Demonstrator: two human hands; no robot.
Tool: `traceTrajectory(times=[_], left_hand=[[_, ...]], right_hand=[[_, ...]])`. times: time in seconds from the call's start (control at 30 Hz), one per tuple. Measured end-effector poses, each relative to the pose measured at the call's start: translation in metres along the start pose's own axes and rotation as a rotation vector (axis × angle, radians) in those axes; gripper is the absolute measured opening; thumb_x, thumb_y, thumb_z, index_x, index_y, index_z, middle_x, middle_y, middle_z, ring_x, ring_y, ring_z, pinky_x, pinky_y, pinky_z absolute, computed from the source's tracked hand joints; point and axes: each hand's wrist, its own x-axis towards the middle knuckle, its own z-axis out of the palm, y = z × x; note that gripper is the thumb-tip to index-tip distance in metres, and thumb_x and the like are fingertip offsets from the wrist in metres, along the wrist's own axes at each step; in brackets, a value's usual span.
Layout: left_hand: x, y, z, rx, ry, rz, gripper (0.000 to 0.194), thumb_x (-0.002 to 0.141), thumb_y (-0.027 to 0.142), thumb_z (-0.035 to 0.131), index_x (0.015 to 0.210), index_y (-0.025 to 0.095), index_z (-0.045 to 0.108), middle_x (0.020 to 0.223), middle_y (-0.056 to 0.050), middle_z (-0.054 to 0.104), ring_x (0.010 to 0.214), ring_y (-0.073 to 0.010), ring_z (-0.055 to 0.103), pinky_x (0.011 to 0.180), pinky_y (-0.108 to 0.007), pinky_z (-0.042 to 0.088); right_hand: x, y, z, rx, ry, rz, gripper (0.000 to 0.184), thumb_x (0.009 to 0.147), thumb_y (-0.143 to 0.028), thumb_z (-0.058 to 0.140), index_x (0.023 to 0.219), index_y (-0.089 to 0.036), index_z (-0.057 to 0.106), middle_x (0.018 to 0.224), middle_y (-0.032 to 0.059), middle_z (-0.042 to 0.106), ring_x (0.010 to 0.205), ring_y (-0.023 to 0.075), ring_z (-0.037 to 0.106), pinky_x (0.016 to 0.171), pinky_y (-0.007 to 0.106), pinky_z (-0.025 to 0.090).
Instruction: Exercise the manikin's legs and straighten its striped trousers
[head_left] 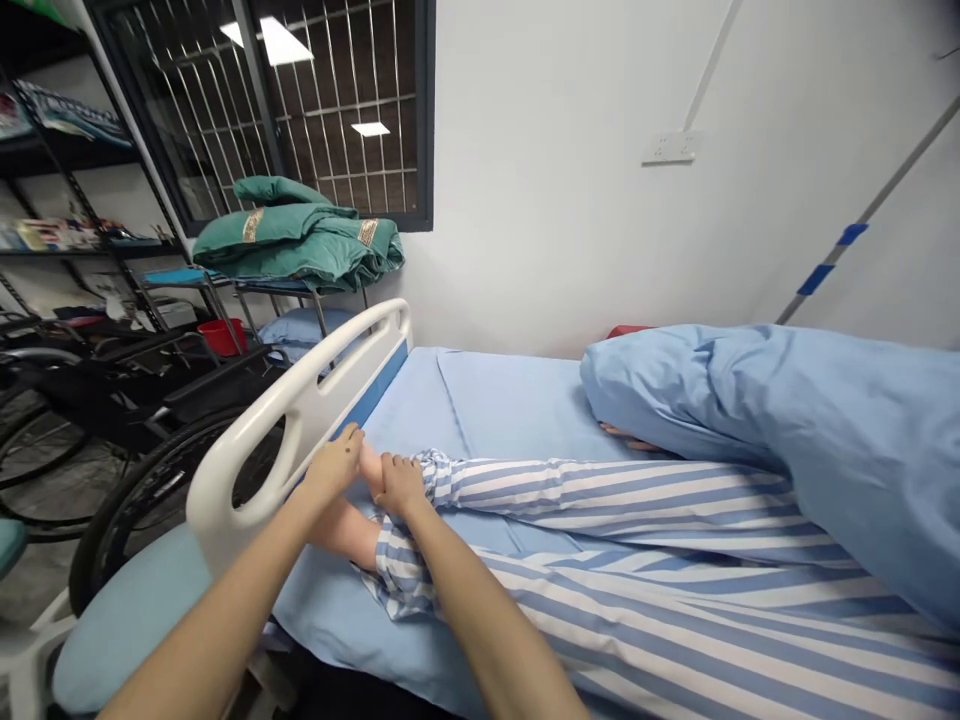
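Head cam here: my left hand (335,468) and right hand (400,486) have their fingers (391,478) wrapped around a bare ankle (368,470), just beside the white bed rail (289,425). The striped pajama leg (600,490) lies flat, not lifted so far.

**Hospital or care ward, shown by its bedside equipment**

The room is identified as a hospital or nursing-care ward. A hospital bed (510,400) is seen with a white side rail (296,405), and it is made up in pale blue bedding. Striped patient pyjamas (622,490) are worn by a person lying on it. A black wheelchair (150,400) is parked beside the bed. Green quilts (300,240) are piled on a metal frame, with metal shelving (75,150) behind. A barred window (337,100) is set in the plain white wall.
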Motion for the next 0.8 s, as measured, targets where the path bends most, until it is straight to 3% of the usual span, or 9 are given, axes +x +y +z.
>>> traceTrajectory(times=[0.1, 0.23, 0.37, 0.5, 0.63, 0.8], left_hand=[[-0.028, -0.008, -0.001, -0.036, 0.067, -0.006, 0.048, 0.082, 0.011, 0.032, 0.13, 0.016, 0.039, 0.136, -0.013, 0.044, 0.104, -0.0211, 0.058, 0.084, -0.035, 0.048], [-0.069, -0.015, 0.008, -0.162, 0.222, -0.159, 0.047, 0.083, 0.024, 0.037, 0.128, 0.01, 0.038, 0.128, -0.016, 0.051, 0.115, -0.023, 0.05, 0.094, -0.037, 0.043], [-0.091, -0.016, 0.001, -0.232, 0.172, -0.244, 0.042, 0.085, 0.028, 0.034, 0.123, 0.013, 0.043, 0.119, -0.013, 0.058, 0.108, -0.02, 0.056, 0.09, -0.032, 0.045], [-0.083, -0.007, -0.02, 0.044, 0.046, -0.282, 0.036, 0.087, 0.029, 0.029, 0.104, 0.014, 0.058, 0.097, -0.013, 0.065, 0.089, -0.0246, 0.063, 0.072, -0.034, 0.048], [-0.062, 0.002, -0.026, 0.189, -0.086, -0.163, 0.042, 0.087, 0.027, 0.027, 0.09, 0.012, 0.065, 0.088, -0.017, 0.066, 0.08, -0.0279, 0.064, 0.066, -0.037, 0.047], [-0.04, 0.006, -0.018, 0.21, -0.217, -0.011, 0.042, 0.084, 0.021, 0.03, 0.084, 0.009, 0.07, 0.085, -0.019, 0.068, 0.082, -0.0291, 0.064, 0.071, -0.039, 0.046]], right_hand=[[-0.002, -0.007, -0.007, 0.043, 0.008, 0.042, 0.049, 0.068, -0.034, 0.063, 0.11, -0.015, 0.047, 0.109, 0.0146, 0.058, 0.106, 0.0286, 0.052, 0.092, 0.041, 0.032], [-0.012, -0.023, -0.018, 0.096, 0.045, 0.071, 0.044, 0.068, -0.032, 0.06, 0.106, -0.011, 0.051, 0.107, 0.0182, 0.058, 0.104, 0.0306, 0.052, 0.09, 0.041, 0.035], [-0.036, -0.034, -0.025, 0.25, 0.103, -0.083, 0.051, 0.067, -0.038, 0.058, 0.113, -0.017, 0.047, 0.118, 0.0119, 0.051, 0.111, 0.0262, 0.048, 0.091, 0.035, 0.038], [-0.059, -0.032, -0.02, 0.276, -0.023, -0.232, 0.06, 0.06, -0.045, 0.064, 0.112, -0.018, 0.051, 0.118, 0.0118, 0.051, 0.112, 0.0291, 0.047, 0.089, 0.038, 0.04], [-0.066, -0.03, -0.008, 0.21, -0.249, -0.115, 0.064, 0.051, -0.049, 0.07, 0.104, -0.016, 0.056, 0.103, 0.012, 0.061, 0.096, 0.0324, 0.057, 0.077, 0.041, 0.048], [-0.065, -0.032, -0.004, 0.134, -0.23, -0.129, 0.064, 0.05, -0.047, 0.072, 0.103, -0.016, 0.056, 0.098, 0.0123, 0.065, 0.086, 0.0315, 0.063, 0.072, 0.04, 0.051]])
